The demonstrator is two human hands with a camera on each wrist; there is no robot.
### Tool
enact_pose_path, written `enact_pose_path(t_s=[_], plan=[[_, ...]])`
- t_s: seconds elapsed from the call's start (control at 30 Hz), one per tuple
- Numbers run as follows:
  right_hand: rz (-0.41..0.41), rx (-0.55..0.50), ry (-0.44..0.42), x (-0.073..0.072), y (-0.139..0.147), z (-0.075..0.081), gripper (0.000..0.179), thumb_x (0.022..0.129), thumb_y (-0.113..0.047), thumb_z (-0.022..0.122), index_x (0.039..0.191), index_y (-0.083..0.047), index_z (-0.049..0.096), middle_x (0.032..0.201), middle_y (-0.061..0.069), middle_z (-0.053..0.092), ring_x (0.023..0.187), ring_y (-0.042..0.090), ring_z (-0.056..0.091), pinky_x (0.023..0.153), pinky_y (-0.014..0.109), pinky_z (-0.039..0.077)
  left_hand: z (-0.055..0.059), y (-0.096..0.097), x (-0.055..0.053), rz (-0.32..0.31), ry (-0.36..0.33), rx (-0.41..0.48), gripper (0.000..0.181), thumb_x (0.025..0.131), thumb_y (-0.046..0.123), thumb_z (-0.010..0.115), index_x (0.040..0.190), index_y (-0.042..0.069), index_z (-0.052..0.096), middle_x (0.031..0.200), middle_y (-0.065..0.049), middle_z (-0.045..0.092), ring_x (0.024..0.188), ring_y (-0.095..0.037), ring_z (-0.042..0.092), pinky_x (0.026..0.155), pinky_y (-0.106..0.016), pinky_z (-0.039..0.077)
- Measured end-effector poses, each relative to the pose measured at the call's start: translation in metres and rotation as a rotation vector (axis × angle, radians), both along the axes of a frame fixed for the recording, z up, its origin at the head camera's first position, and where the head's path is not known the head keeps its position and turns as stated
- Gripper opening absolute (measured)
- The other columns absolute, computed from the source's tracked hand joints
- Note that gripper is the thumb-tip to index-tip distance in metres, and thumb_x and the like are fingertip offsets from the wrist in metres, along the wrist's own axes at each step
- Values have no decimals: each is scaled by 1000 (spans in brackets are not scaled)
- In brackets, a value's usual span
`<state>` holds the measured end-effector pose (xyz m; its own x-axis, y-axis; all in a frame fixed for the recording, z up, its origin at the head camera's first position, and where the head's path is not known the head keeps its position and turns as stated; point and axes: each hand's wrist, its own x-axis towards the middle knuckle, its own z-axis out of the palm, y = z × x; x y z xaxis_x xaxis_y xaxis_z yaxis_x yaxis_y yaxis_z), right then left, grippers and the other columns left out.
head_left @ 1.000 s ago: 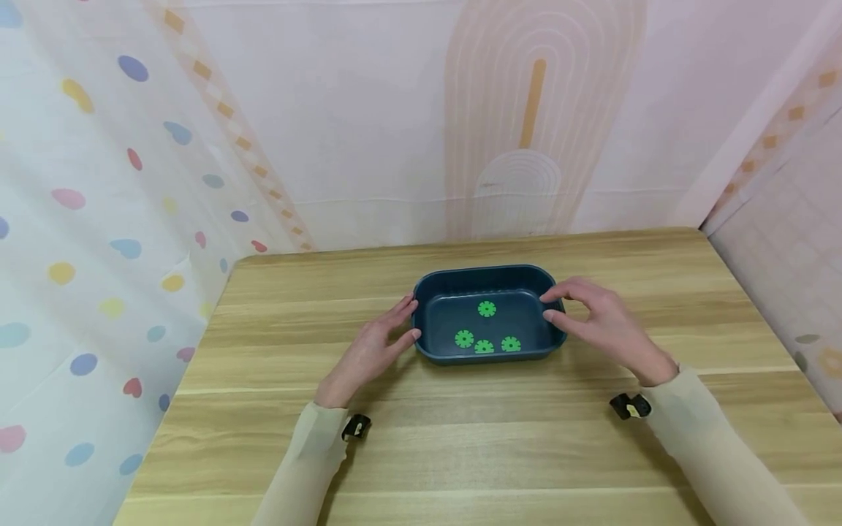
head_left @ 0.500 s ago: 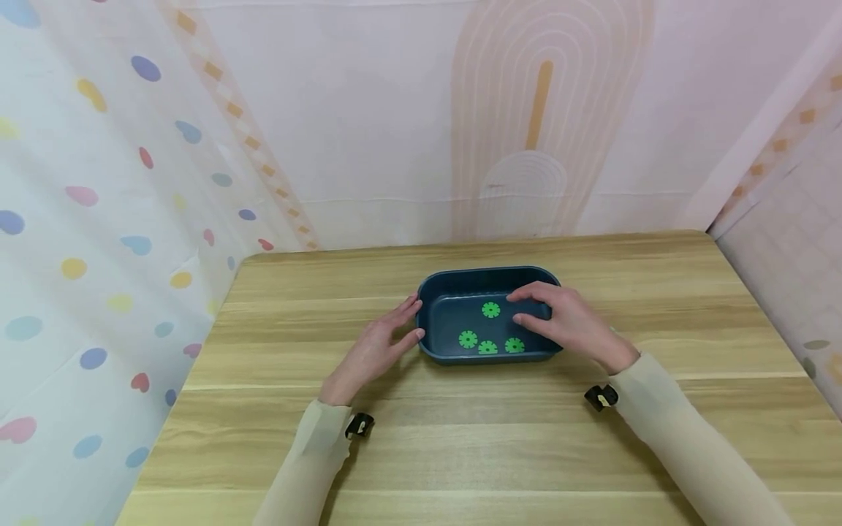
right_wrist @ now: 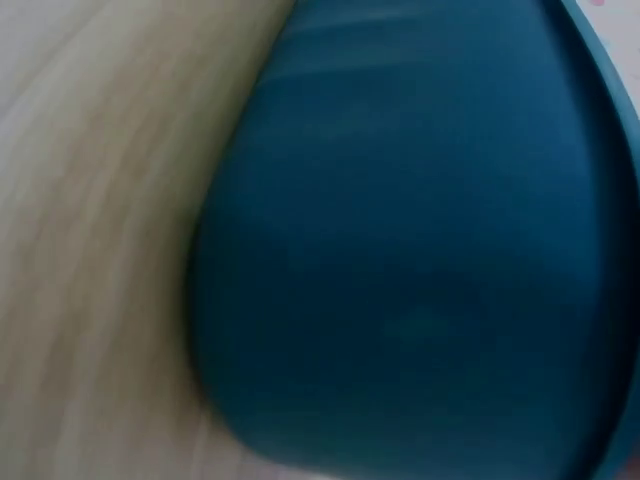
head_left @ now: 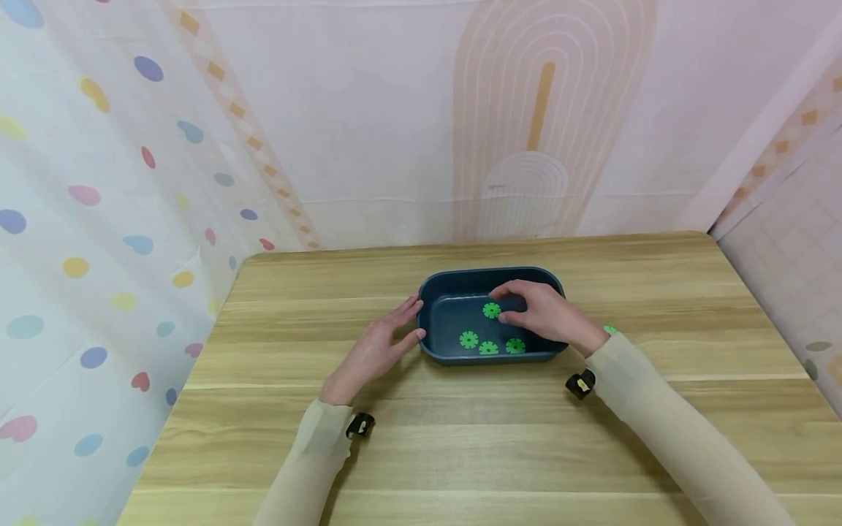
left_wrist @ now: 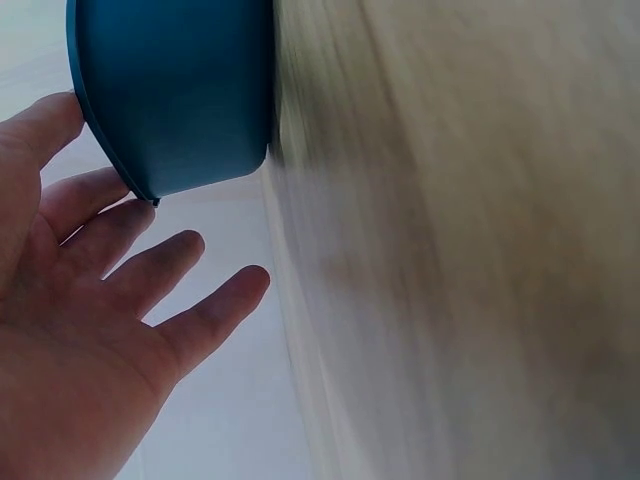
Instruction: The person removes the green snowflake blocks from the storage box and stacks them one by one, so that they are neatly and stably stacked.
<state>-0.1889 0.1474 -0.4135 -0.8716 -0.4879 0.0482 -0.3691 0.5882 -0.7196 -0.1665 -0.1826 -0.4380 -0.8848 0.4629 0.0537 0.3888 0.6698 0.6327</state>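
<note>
A dark blue rectangular tray (head_left: pixel 442 310) with rounded corners stands on the table. Several flat green notched discs lie in it: one disc (head_left: pixel 491 310) toward the back, others such as a disc (head_left: pixel 469 340) along the front. My left hand (head_left: pixel 370 356) touches the tray's left rim; in the left wrist view its fingers (left_wrist: pixel 160 265) extend past the tray corner (left_wrist: pixel 180 90). My right hand (head_left: pixel 542 310) reaches over the right side, thumb and index finger parted on either side of the back disc. In the right wrist view the tray's outer wall (right_wrist: pixel 400 250) hides the hand's work.
Another green disc (head_left: pixel 610 329) lies on the wooden table (head_left: pixel 460 438) right of the tray, partly hidden by the right sleeve (head_left: pixel 658 394). A patterned curtain (head_left: pixel 368 109) hangs behind the table. Black bands (head_left: pixel 360 425) sit at both wrists.
My right hand has moved left from the tray's right rim to above the back disc. The disc on the table has come into view by the right sleeve. My left hand stays at the rim.
</note>
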Motion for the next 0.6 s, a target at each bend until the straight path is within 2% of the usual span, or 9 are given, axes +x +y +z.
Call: enact_pose_path(t_s=[0.2, 0.6], plan=[[-36, 39, -72, -10, -6, -2, 38, 97, -10, 72, 134, -1, 66, 133, 15, 66, 121, 32, 60, 105, 52, 49, 0, 1, 1, -3, -8, 17, 58, 108, 32, 57, 159, 11, 40, 168, -6, 31, 151, -31, 34, 120, -52, 32], [-83, 17, -166, -21, -17, -13, 39, 97, -11, 73, 134, 0, 66, 128, 16, 66, 115, 31, 60, 97, 47, 53, -1, 1, 3, 1, -12, 7, 58, 108, 33, 57, 159, 12, 40, 168, -3, 30, 151, -32, 33, 120, -54, 32]])
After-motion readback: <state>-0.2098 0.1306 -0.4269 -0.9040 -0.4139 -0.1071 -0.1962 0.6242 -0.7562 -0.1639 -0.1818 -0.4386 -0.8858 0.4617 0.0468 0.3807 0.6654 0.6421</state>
